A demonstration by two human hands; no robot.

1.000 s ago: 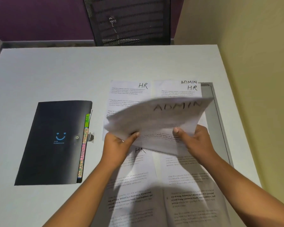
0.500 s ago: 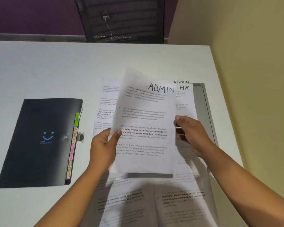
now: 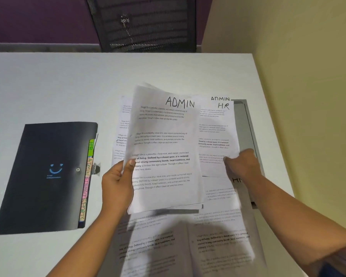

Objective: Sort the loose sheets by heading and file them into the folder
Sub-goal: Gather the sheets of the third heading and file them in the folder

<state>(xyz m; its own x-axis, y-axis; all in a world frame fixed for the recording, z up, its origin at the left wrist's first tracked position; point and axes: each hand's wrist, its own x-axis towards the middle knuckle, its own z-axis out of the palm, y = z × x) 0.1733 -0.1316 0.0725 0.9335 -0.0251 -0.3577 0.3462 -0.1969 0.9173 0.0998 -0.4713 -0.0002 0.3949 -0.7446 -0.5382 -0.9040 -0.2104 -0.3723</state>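
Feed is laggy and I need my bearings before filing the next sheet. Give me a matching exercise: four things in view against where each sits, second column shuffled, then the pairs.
Things:
1. black plastic folder with a blue smiley
2. white paper sheet headed ADMIN
3. white paper sheet marked ADMIN with HR below
4. black mesh chair

Places:
A. beyond the far edge of the white table
B. held up by the left hand
C. shut and flat on the table, left of the papers
D. flat on the table, with the right hand on it

Pairs: 1-C, 2-B, 3-D, 4-A.
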